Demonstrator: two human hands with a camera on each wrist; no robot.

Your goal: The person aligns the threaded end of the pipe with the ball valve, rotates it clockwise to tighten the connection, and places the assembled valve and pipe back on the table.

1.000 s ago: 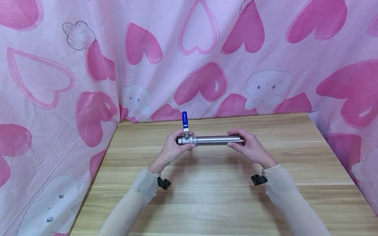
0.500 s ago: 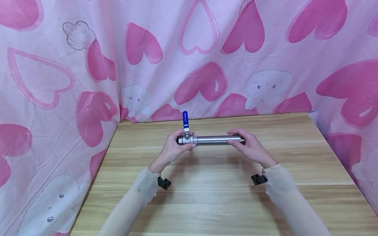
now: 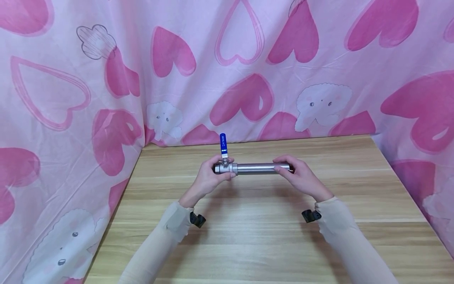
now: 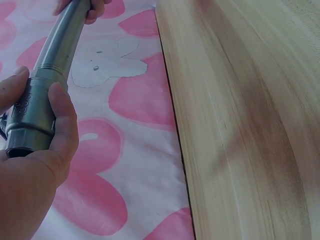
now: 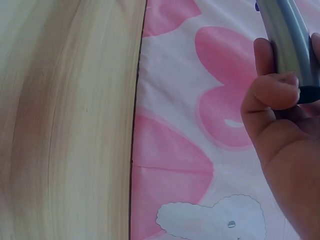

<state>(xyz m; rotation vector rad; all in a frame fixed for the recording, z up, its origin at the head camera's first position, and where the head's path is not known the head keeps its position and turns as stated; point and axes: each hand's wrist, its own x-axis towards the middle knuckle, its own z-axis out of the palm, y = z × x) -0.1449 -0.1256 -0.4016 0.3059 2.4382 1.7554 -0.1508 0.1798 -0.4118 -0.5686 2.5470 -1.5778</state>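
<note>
A steel ball valve (image 3: 222, 169) with an upright blue lever handle (image 3: 223, 144) joins the end of a straight metal pipe (image 3: 256, 169). Held level above the table, the piece spans both hands. My left hand (image 3: 207, 175) grips the valve body, thumb on the near side and fingers behind; in the left wrist view its hexagonal end (image 4: 27, 141) faces the wrist. At the pipe's far right end, my right hand (image 3: 300, 176) holds it with the thumb lying on the near side. A dark opening (image 5: 309, 94) shows there in the right wrist view.
Beneath the hands lies a wood-grain table (image 3: 248, 236). Pink curtains (image 3: 198, 90) printed with hearts hang along its back, left and right sides. Small black cameras (image 3: 311, 215) are strapped at both wrists.
My right thumb has shifted up from the pipe's lower edge onto its near side. The blue lever has moved very slightly right. Both hands keep their hold.
</note>
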